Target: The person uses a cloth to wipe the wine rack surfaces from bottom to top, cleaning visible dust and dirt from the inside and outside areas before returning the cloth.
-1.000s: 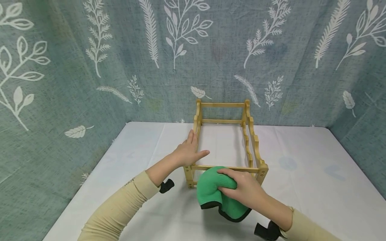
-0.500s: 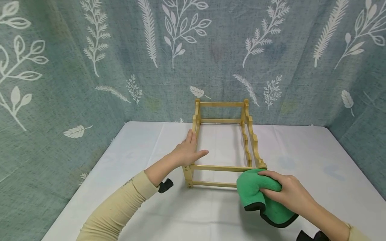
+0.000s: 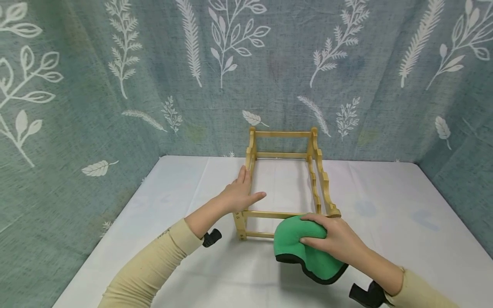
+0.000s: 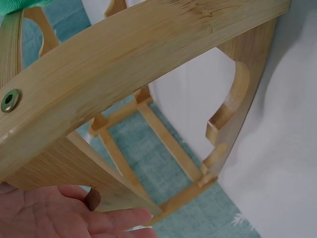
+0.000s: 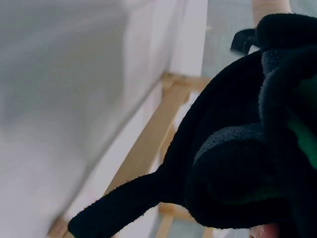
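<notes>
A wooden rack [image 3: 265,214] with notched side pieces stands on the white table. My left hand [image 3: 239,194] lies along its left side, fingers straight and thumb spread out over the inside. In the left wrist view the left hand [image 4: 54,213] touches the notched side piece [image 4: 84,168] beside a thick end post [image 4: 124,54]. My right hand [image 3: 340,239] grips a folded green cloth [image 3: 290,235] with black edging, pressed at the rack's near crossbar toward the right corner. The cloth [image 5: 228,183] fills much of the right wrist view and hides most of that hand.
Blue-green curtains [image 3: 281,60] with white leaf prints hang behind the table and along both sides. The white tablecloth [image 3: 204,179] surrounds the rack. A black wrist mount [image 3: 369,295] sits below the right hand, another black mount [image 3: 212,238] under the left wrist.
The right hand has slid the cloth right along the near crossbar to the corner, then partway back left. The left hand has stayed in place on the rack.
</notes>
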`<state>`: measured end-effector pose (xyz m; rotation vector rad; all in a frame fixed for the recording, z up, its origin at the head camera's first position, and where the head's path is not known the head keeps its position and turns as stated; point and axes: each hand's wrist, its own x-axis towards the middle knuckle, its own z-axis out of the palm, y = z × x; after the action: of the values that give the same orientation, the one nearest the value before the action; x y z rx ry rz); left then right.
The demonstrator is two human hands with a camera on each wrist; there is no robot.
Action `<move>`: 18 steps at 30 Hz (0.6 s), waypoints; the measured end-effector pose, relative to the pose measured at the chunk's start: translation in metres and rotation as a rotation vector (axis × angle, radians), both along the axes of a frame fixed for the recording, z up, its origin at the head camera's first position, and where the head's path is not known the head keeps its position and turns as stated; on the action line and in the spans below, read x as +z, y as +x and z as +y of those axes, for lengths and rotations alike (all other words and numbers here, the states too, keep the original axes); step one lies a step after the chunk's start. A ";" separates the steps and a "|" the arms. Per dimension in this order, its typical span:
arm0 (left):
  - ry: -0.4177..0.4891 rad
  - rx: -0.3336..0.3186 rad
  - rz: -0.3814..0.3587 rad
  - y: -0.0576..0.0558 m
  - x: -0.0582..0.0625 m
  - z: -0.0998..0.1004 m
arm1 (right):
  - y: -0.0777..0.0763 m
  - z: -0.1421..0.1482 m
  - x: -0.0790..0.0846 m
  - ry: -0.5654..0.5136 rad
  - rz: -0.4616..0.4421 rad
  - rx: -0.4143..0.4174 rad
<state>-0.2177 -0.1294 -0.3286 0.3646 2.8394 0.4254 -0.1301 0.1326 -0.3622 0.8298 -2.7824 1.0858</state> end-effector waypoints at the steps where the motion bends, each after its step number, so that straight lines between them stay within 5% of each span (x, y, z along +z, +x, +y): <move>1: 0.004 0.000 -0.003 0.000 0.000 0.000 | -0.002 -0.007 -0.001 -0.003 0.001 0.006; 18: 0.021 -0.003 0.017 0.000 -0.002 0.001 | -0.019 -0.096 -0.003 -0.145 0.011 0.123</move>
<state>-0.2182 -0.1283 -0.3308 0.3787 2.8530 0.4534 -0.1491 0.0368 -0.3647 0.9969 -2.6352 1.2790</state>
